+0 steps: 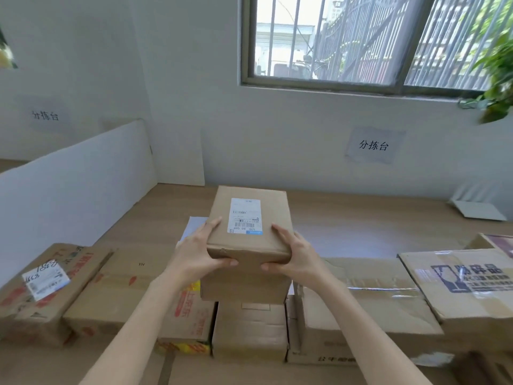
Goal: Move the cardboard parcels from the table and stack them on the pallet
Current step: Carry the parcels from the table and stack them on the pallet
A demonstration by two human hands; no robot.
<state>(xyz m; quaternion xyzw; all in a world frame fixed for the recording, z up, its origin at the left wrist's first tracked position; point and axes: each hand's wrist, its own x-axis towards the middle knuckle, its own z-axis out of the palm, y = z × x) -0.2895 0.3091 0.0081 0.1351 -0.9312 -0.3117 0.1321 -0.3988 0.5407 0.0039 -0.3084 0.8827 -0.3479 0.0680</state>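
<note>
The small cardboard parcel [247, 243] is at the centre of the frame, held at its near corners. The left hand [198, 252] and right hand [295, 255] each curl round it, thumbs on top and fingertips wrapped onto the near face. Its underside is hidden, so I cannot tell whether it rests on the plain box [244, 284] directly below or hangs just above it. That box stands on a lower box [249, 329], whose base is lost behind cardboard near the bottom edge.

The parcel's shipping label [244, 215] shows a barcode and inverted print too small to read surely.

Boxes sit edge to edge across the lower frame. At the left are a red-printed box [16, 301] with a handwritten sticker and a box marked "YH" [119, 290]. Next to them is a yellow-and-red box [188, 318], partly covered by the left forearm. At the right are a taped box [361, 307] and a box with a broken-glass fragile symbol [466, 284], which is cut by the frame edge.

Behind the parcel, bare wooden table [347, 226] runs to the wall. A white partition [77, 190] closes the left side.

A paper sign [373, 145] on the wall reads 分拣台, and a second sign [45, 115] at upper left reads the same. The barred window [347, 37] is cut by the top edge.
</note>
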